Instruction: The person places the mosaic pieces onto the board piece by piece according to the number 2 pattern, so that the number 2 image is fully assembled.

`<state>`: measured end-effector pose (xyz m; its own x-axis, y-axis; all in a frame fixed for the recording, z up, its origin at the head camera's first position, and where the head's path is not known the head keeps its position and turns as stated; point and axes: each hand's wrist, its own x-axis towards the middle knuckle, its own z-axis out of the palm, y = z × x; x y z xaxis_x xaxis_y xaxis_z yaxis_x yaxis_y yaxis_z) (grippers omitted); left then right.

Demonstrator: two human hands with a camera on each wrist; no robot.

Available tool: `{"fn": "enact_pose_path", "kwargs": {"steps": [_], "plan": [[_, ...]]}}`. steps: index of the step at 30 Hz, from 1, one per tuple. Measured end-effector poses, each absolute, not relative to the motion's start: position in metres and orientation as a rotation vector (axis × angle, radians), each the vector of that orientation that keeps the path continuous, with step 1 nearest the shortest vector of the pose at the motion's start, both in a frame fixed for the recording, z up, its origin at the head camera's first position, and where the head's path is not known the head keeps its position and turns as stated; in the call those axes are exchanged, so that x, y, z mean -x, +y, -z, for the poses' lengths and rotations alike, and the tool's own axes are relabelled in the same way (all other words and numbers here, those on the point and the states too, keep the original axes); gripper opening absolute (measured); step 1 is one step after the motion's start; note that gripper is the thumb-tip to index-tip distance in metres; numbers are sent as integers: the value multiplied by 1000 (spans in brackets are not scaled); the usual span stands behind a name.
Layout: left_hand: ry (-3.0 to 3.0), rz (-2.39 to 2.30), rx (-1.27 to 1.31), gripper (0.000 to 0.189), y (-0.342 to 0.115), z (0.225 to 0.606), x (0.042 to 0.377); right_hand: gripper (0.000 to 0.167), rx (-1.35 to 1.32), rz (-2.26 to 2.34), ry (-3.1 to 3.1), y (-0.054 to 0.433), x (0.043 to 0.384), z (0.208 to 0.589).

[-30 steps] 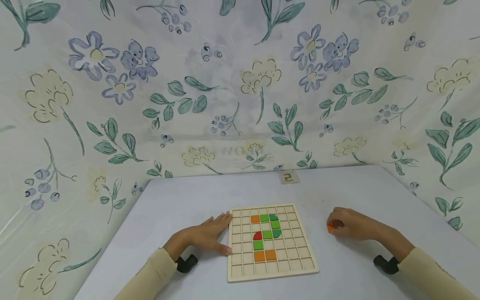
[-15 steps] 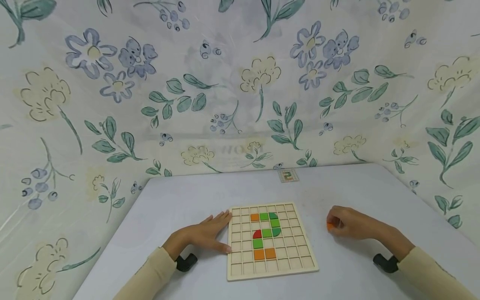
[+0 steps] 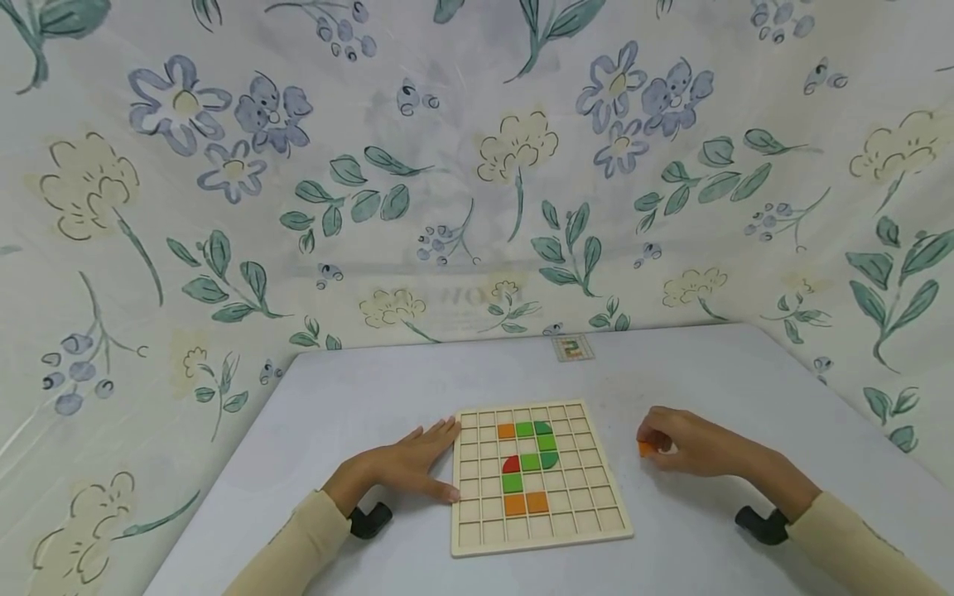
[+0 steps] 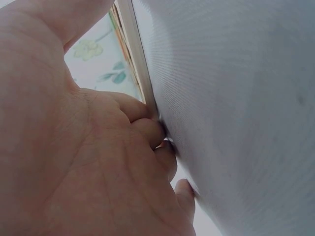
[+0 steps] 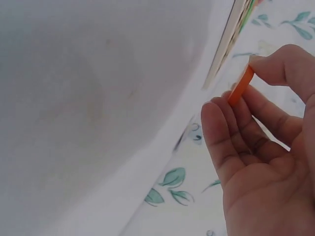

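My right hand (image 3: 681, 441) pinches an orange tile (image 5: 241, 86) between thumb and fingertips, a short way right of the board. The pale wooden grid board (image 3: 589, 497) lies flat in the middle of the table. Its cells hold several green tiles (image 3: 529, 462), a red rounded tile (image 3: 511, 465) and 3 orange square tiles (image 3: 537, 502), set in a shape like a 2. My left hand (image 3: 408, 463) is spread flat on the table, with thumb and fingertips at the board's left edge. In the left wrist view, its fingers meet the board's side (image 4: 138, 54).
A small card (image 3: 572, 348) with a coloured 2-like pattern on a grid lies at the back of the white table (image 3: 373, 381). Floral cloth (image 3: 447, 165) hangs behind and beside the table. Each wrist wears a black camera mount (image 3: 370, 521).
My right hand has moved slightly left toward the board with the orange tile, which now shows more plainly at its fingertips. The left hand stays at the board's edge.
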<state>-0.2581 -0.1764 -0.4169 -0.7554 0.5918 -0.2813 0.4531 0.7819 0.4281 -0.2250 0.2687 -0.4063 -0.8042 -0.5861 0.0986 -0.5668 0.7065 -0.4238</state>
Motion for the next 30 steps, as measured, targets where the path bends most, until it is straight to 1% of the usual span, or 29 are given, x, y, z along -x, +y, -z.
{"fn": "enact_pose_path", "kwargs": {"steps": [7, 17, 30], "plan": [[2565, -479, -798, 114, -176, 417, 257, 18, 1027, 718, 2826, 263, 220, 403], [2580, -465, -794, 114, -177, 417, 257, 16, 1072, 720, 2824, 254, 218, 399], [2576, -477, -797, 114, -177, 418, 257, 20, 1160, 811, 2763, 219, 204, 391]]}}
